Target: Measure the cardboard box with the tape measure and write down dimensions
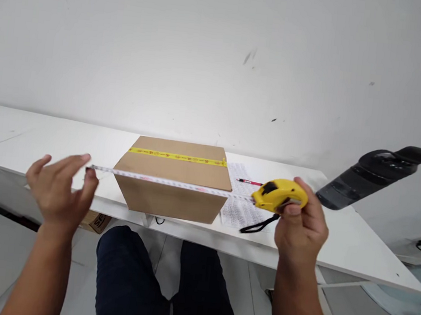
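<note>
My right hand (303,225) grips the yellow case of a tape measure (279,196), whose black wrist strap hangs below it. The white blade runs out leftward in front of the upper edge of a closed cardboard box (178,199). At the blade's metal end, my left hand (62,187) pinches it between thumb and index finger, the other fingers spread and slightly blurred. Yellow printed packing tape (178,157) crosses the box's top. The blade stretches past both sides of the box.
The box stands on a white table (352,242) against a wall. To its right lie a printed sheet (238,213) and a red pen (249,182). A dark water bottle (366,176) stands farther right. Below the table is another cardboard box (94,221).
</note>
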The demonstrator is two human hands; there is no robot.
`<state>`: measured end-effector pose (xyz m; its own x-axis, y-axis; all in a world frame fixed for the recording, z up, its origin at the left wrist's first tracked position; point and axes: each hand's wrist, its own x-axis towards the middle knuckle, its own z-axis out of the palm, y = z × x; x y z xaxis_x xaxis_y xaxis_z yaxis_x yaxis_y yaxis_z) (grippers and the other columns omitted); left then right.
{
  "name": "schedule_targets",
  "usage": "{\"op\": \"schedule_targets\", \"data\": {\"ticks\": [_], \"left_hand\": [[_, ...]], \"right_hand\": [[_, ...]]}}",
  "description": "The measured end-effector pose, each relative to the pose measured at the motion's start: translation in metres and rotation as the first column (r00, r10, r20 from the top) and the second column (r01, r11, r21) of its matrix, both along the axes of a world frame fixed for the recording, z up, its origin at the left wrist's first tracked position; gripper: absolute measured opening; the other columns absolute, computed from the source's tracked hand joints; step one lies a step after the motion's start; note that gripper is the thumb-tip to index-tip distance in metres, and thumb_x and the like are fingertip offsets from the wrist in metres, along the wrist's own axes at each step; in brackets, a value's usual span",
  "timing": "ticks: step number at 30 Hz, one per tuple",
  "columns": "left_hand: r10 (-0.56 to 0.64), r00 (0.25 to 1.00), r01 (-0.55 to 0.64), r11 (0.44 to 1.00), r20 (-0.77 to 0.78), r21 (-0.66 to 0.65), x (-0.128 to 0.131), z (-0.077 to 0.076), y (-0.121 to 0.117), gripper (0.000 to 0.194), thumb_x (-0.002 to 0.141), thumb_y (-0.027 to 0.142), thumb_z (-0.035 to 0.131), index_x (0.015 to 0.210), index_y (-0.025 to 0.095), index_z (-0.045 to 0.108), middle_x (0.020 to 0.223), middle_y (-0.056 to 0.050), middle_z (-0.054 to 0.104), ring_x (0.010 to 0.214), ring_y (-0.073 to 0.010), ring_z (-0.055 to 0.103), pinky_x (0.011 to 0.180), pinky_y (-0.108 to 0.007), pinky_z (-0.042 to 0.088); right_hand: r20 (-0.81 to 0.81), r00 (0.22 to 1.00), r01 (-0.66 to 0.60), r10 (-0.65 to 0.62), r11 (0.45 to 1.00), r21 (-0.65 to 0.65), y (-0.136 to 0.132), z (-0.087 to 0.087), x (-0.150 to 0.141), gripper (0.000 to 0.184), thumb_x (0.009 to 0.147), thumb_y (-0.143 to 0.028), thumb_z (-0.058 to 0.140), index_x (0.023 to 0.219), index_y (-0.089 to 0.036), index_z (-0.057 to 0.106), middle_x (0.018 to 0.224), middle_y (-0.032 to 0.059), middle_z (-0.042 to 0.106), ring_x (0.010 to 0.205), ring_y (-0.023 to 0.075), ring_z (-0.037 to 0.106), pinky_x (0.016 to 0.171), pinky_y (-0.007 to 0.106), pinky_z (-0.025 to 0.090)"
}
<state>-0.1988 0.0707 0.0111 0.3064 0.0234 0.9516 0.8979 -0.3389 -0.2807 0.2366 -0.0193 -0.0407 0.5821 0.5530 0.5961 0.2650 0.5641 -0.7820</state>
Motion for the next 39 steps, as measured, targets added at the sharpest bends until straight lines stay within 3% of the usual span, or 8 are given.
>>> {"op": "schedule_targets", "data": {"ticks": [5,15,23,26,31,34,36,39], "left_hand": [[0.091,0.962,-0.049,0.985,0.257,-0.163,-0.043,-0.018,0.047,0.015,0.087,0.031,0.072,0.1,0.023,0.074,0.097,-0.002,0.079,0.09,-0.02,0.072,0.09,-0.041,0.056],[-0.269,0.93,0.361,0.797,0.251,-0.484,0.018,-0.026,0.023,0.037,0.098,0.048,0.063,0.129,0.029,0.065,0.128,-0.004,0.072,0.12,-0.0232,0.068,0.104,-0.043,0.057],[-0.229,0.923,0.352,0.826,0.308,-0.441,0.02,-0.036,0.032,0.041,0.088,0.028,0.078,0.127,0.034,0.066,0.122,0.002,0.074,0.113,-0.0219,0.071,0.097,-0.043,0.062],[-0.218,0.923,0.323,0.886,0.317,-0.333,0.022,-0.034,0.033,0.03,0.084,0.027,0.081,0.112,0.029,0.071,0.105,0.002,0.077,0.097,-0.0207,0.074,0.084,-0.04,0.064],[-0.26,0.94,0.296,0.944,0.218,-0.147,0.027,-0.023,-0.028,0.031,0.067,0.018,0.088,0.09,0.032,0.073,0.078,0.005,0.072,0.066,-0.0187,0.067,0.085,-0.051,0.062],[-0.308,0.945,0.326,0.885,0.107,-0.333,0.051,-0.029,-0.091,0.024,0.073,0.017,0.08,0.08,0.038,0.071,0.065,0.007,0.067,0.055,-0.0187,0.062,0.1,-0.056,0.055],[-0.442,0.896,0.407,0.776,0.046,-0.481,0.081,-0.042,-0.124,0.022,0.077,0.015,0.076,0.079,0.036,0.07,0.055,0.012,0.062,0.049,-0.0138,0.06,0.107,-0.048,0.05],[-0.561,0.805,0.579,0.669,0.194,-0.467,0.129,-0.069,-0.148,0.023,0.076,0.019,0.084,0.073,0.028,0.063,0.057,0.014,0.061,0.049,-0.0066,0.058,0.099,-0.035,0.054]], "right_hand": [[0.105,0.987,0.117,-0.121,0.992,0.041,0.019,0.002,0.026,0.054,0.092,-0.052,0.068,0.139,-0.024,0.065,0.122,0.0104,0.069,0.109,0.0277,0.067,0.092,0.045,0.059],[0.385,0.922,-0.018,0.034,0.999,-0.044,0.04,-0.004,0.011,0.052,0.097,-0.048,0.061,0.145,-0.029,0.058,0.139,0.0105,0.065,0.123,0.0306,0.064,0.106,0.053,0.053],[0.326,0.942,-0.054,0.085,0.993,-0.103,0.047,-0.001,0.005,0.054,0.097,-0.051,0.058,0.147,-0.029,0.055,0.13,0.0112,0.068,0.113,0.0306,0.069,0.099,0.056,0.057],[0.318,0.945,-0.053,0.077,0.995,-0.086,0.047,0.0,0.006,0.055,0.096,-0.054,0.06,0.146,-0.03,0.056,0.127,0.0109,0.068,0.11,0.0307,0.07,0.095,0.055,0.058],[0.13,0.99,-0.043,0.045,0.999,-0.018,0.018,0.0,0.006,0.055,0.093,-0.056,0.064,0.141,-0.029,0.061,0.121,0.0113,0.068,0.098,0.0277,0.069,0.083,0.045,0.06],[0.046,0.982,-0.182,0.185,0.981,-0.064,-0.017,-0.012,-0.007,0.06,0.09,-0.059,0.066,0.141,-0.028,0.062,0.114,0.0131,0.07,0.089,0.0272,0.07,0.072,0.04,0.061],[0.049,0.906,-0.409,0.421,0.898,-0.162,-0.039,-0.022,-0.024,0.061,0.091,-0.055,0.067,0.147,-0.031,0.058,0.113,0.0129,0.072,0.086,0.0266,0.071,0.067,0.036,0.061],[0.024,0.659,-0.717,0.752,0.638,-0.281,-0.064,-0.034,-0.058,0.061,0.096,-0.048,0.064,0.153,-0.04,0.048,0.116,0.009,0.073,0.086,0.0228,0.072,0.069,0.032,0.061]]}}
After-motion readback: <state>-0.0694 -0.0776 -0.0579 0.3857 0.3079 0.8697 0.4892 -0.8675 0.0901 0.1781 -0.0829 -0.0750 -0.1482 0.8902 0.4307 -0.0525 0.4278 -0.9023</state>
